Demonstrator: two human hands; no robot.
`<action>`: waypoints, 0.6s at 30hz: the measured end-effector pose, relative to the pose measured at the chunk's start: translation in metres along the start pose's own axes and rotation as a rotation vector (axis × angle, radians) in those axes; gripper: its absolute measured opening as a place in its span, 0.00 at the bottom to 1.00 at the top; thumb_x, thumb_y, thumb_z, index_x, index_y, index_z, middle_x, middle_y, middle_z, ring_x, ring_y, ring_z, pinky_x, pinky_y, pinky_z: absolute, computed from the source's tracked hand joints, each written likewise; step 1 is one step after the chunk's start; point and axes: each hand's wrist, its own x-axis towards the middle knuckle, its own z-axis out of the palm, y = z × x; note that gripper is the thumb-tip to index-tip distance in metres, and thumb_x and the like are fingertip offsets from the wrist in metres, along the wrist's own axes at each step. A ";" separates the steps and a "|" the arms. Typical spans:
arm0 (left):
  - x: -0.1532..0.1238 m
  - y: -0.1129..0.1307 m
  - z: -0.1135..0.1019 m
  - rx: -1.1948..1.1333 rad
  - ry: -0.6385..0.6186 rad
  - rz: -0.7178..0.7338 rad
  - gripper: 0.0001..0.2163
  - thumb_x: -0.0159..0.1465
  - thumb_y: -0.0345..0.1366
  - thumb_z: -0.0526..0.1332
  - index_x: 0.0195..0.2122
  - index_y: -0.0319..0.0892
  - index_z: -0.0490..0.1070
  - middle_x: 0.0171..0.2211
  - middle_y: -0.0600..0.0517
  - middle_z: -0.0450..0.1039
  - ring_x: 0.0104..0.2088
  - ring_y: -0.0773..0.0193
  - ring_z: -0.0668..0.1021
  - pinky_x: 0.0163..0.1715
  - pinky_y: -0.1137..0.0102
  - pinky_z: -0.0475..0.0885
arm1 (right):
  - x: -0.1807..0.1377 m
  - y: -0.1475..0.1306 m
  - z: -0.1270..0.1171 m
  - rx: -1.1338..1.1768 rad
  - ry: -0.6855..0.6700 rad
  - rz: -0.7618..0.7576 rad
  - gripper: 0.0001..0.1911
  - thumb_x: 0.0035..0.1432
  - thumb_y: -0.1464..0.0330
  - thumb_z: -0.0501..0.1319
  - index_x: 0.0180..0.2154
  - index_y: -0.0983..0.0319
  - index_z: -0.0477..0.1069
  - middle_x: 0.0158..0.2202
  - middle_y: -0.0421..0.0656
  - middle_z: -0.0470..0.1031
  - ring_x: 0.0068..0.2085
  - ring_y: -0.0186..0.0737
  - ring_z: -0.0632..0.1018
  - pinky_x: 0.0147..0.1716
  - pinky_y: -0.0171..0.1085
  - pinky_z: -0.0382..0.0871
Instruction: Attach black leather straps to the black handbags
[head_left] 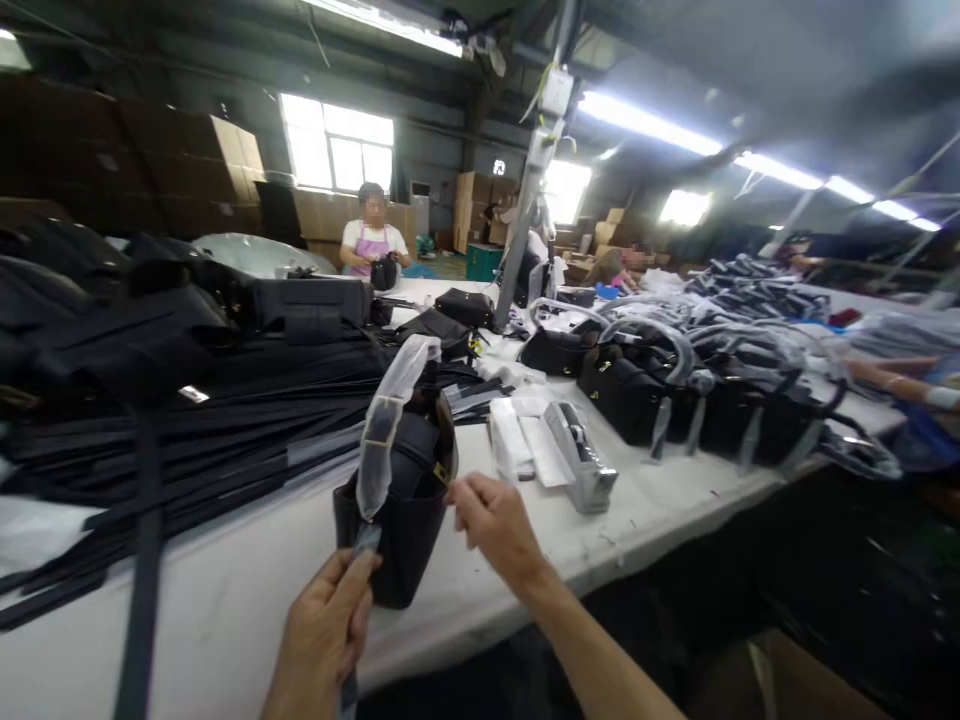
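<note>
Pinches a flat, film-wrapped strap (367, 540) with left hand (328, 618), bunches right hand (491, 520) (cannot tell on what) at a smooth, boxy black bag (411, 530) — upright, left of the grey box (591, 488).

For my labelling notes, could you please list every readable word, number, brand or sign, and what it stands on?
No text can be read.
Gold-coloured fitting on the nearest black bag: too blurred.
Gold-coloured mark on a bag in the right-hand row: too small.
</note>
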 end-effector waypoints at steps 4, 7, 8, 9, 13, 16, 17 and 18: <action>-0.001 0.000 0.002 -0.033 0.063 -0.032 0.26 0.44 0.57 0.70 0.34 0.41 0.69 0.09 0.67 0.54 0.05 0.79 0.54 0.06 0.85 0.46 | 0.019 0.040 -0.116 -0.135 0.426 0.088 0.20 0.58 0.54 0.55 0.32 0.64 0.74 0.23 0.41 0.73 0.27 0.38 0.74 0.28 0.34 0.64; 0.001 0.001 0.000 0.040 0.080 -0.063 0.28 0.40 0.58 0.70 0.32 0.41 0.70 0.09 0.64 0.59 0.04 0.76 0.56 0.04 0.82 0.48 | 0.028 0.074 -0.181 -0.205 0.545 0.181 0.16 0.53 0.56 0.61 0.29 0.64 0.74 0.25 0.43 0.75 0.34 0.44 0.75 0.31 0.36 0.63; 0.002 0.002 -0.001 0.073 0.083 -0.065 0.27 0.40 0.58 0.70 0.31 0.40 0.71 0.10 0.62 0.63 0.05 0.75 0.58 0.04 0.81 0.50 | 0.030 0.084 -0.193 -0.211 0.535 0.219 0.16 0.52 0.57 0.62 0.25 0.64 0.73 0.22 0.42 0.73 0.32 0.45 0.75 0.30 0.37 0.63; 0.002 0.003 -0.002 0.093 0.088 -0.061 0.26 0.39 0.56 0.71 0.31 0.40 0.71 0.13 0.59 0.68 0.07 0.73 0.63 0.05 0.80 0.56 | 0.032 0.093 -0.200 -0.209 0.514 0.254 0.16 0.52 0.58 0.64 0.23 0.64 0.73 0.20 0.41 0.72 0.31 0.44 0.74 0.30 0.37 0.63; 0.001 0.009 -0.004 0.057 0.139 -0.072 0.25 0.36 0.47 0.74 0.32 0.38 0.73 0.23 0.49 0.79 0.24 0.57 0.81 0.24 0.71 0.78 | 0.041 0.119 -0.200 -0.159 0.401 0.336 0.14 0.57 0.61 0.64 0.26 0.66 0.73 0.22 0.38 0.72 0.27 0.37 0.74 0.28 0.36 0.67; -0.001 0.010 -0.005 0.079 0.151 -0.081 0.25 0.37 0.47 0.73 0.33 0.39 0.73 0.25 0.48 0.80 0.29 0.51 0.83 0.29 0.67 0.80 | 0.049 0.126 -0.193 -0.117 0.356 0.350 0.11 0.61 0.63 0.62 0.33 0.66 0.73 0.31 0.39 0.75 0.30 0.34 0.76 0.30 0.36 0.72; -0.001 0.010 -0.005 0.100 0.149 -0.074 0.24 0.38 0.47 0.73 0.33 0.39 0.74 0.25 0.48 0.80 0.30 0.51 0.83 0.29 0.67 0.80 | 0.051 0.127 -0.192 -0.104 0.353 0.350 0.10 0.62 0.64 0.62 0.36 0.66 0.73 0.33 0.40 0.75 0.31 0.34 0.76 0.31 0.36 0.72; -0.002 0.010 -0.005 0.118 0.145 -0.063 0.24 0.38 0.47 0.73 0.33 0.39 0.74 0.26 0.48 0.80 0.31 0.51 0.83 0.29 0.67 0.80 | 0.053 0.127 -0.191 -0.092 0.357 0.350 0.10 0.62 0.64 0.62 0.37 0.66 0.73 0.35 0.41 0.76 0.32 0.34 0.76 0.31 0.36 0.73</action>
